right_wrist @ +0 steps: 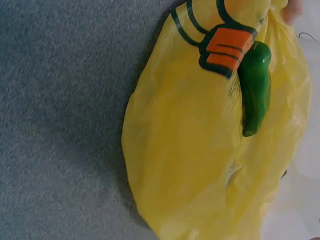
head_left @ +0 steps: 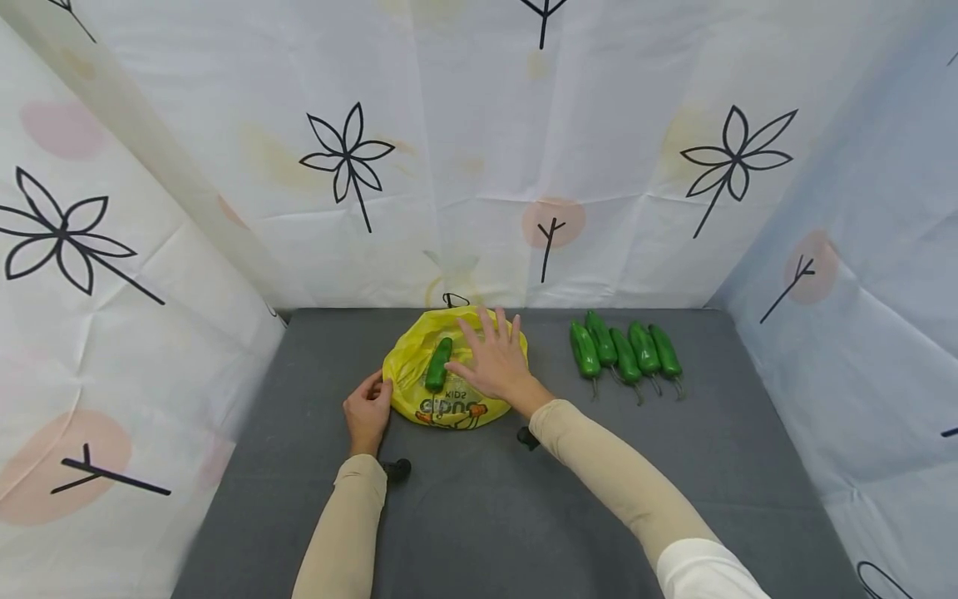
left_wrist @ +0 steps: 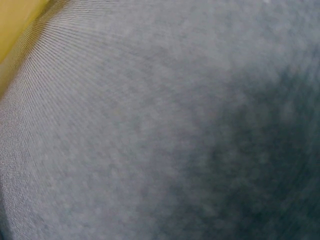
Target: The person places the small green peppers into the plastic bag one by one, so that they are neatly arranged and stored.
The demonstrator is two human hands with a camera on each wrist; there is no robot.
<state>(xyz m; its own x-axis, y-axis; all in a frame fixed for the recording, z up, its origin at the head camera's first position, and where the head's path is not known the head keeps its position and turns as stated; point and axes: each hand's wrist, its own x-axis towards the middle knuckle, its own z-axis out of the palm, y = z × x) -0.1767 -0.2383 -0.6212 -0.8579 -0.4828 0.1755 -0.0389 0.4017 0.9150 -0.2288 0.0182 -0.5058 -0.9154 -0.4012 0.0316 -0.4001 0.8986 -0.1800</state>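
Observation:
A yellow plastic bag (head_left: 407,384) with printed lettering lies flattened at the back middle of the grey table. On top of it rests one green pepper (head_left: 439,364), which the right wrist view shows close up beside an orange print. At the bag's left edge, my left hand (head_left: 367,410) pinches the plastic between thumb and curled fingers. Over the right part of the bag my right hand (head_left: 494,359) is spread with straight fingers, right of the pepper; whether it touches the plastic I cannot tell. The left wrist view catches only a corner of the bag (left_wrist: 14,25).
Several green peppers (head_left: 627,353) lie side by side on the grey table (head_left: 479,516), to the right of the bag. A patterned white cloth (head_left: 479,166) stands behind the table and along both sides.

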